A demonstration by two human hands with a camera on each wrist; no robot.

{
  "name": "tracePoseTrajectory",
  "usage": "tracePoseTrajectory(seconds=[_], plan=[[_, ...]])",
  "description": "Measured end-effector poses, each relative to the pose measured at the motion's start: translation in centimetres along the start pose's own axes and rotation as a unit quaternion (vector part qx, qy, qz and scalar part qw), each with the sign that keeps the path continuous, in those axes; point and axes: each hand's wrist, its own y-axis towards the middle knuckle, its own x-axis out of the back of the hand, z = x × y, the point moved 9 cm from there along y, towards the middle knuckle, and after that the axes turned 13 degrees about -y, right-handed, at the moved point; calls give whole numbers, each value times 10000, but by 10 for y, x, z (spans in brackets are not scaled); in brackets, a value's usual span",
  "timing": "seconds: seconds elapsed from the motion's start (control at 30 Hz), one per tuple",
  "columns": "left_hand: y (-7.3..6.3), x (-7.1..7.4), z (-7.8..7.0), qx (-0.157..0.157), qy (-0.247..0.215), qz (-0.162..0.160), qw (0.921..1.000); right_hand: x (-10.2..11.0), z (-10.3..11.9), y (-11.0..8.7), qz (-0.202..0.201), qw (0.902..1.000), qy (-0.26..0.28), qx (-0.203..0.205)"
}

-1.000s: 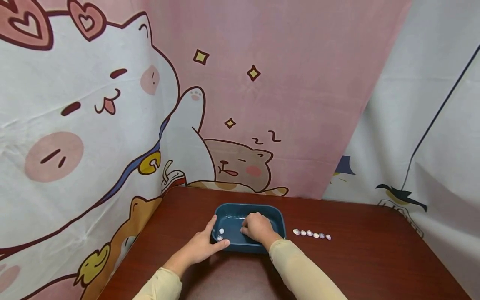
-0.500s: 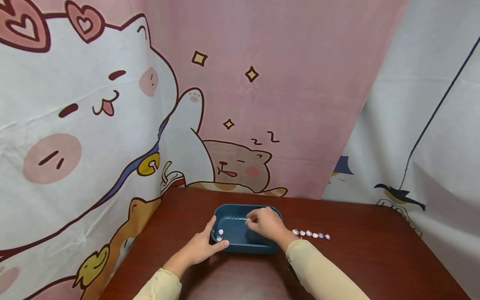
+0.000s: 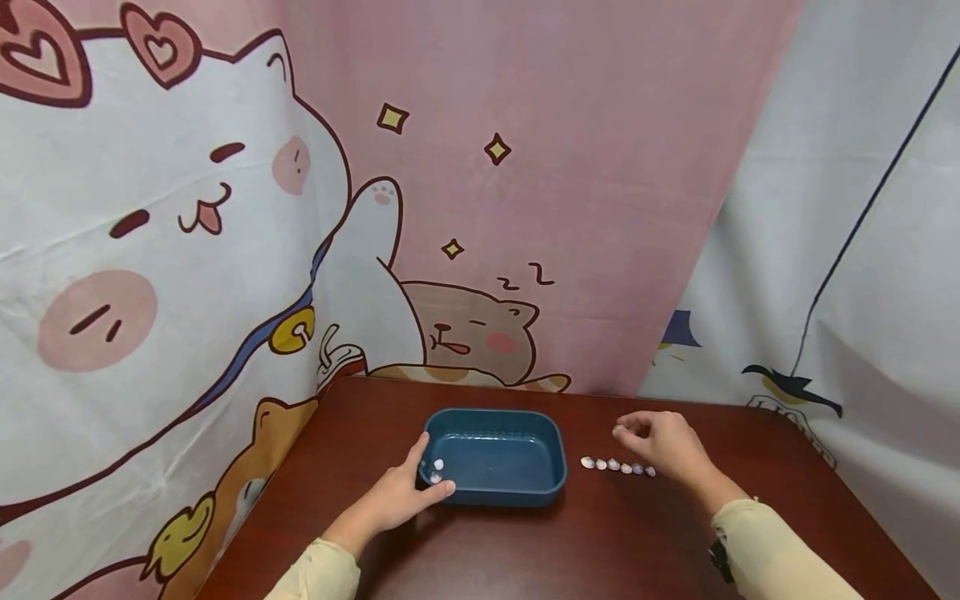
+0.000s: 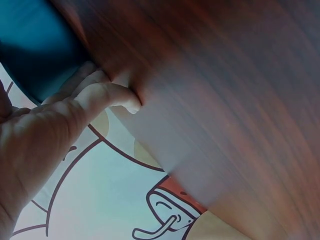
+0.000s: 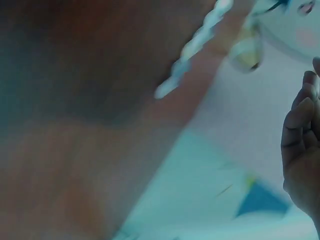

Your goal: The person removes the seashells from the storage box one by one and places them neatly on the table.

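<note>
My left hand (image 3: 397, 493) rests on the left front corner of a dark blue rectangular tray (image 3: 491, 498), its thumb and index finger spread along the rim. In the left wrist view, its fingers lie fairly straight against the tray's outside. Two small white shell-like pieces (image 3: 438, 464) lie inside near that corner. My right hand (image 3: 666, 442) is in the air to the right of the tray, pinching a small pale shell-like piece (image 3: 619, 429) mostly hidden by the fingertips. Below it, a row of several similar whitish and purplish pieces (image 3: 613, 464) lies on the table.
The reddish-brown wooden table (image 3: 510, 550) reaches back to a cartoon-printed cloth (image 3: 600, 217). White cloth (image 3: 862, 250) hangs along the right side. The row of shell-like pieces lies just right of the tray.
My right hand has lifted out of the tray with a small pale piece and moved right, over the row. My left hand and the tray stay in place.
</note>
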Motion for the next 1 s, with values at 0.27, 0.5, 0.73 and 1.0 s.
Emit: tracePoseTrajectory(seconds=[0.27, 0.5, 0.73, 1.0], plan=[[0, -1, 1, -81, -6, 62, 9999, -37, -98, -35, 1170, 9908, -305, -612], [1, -1, -3, -24, 12, 31, 10000, -54, -126, -47, 1391, 9875, -46, -737], [1, 0, -2, 26, 32, -1, 10000, -56, -123, -44, 1226, 9906, 63, -595], [1, -1, -2, 28, 82, -40, 10000, -61, -122, -42, 1255, 9897, 237, -652]])
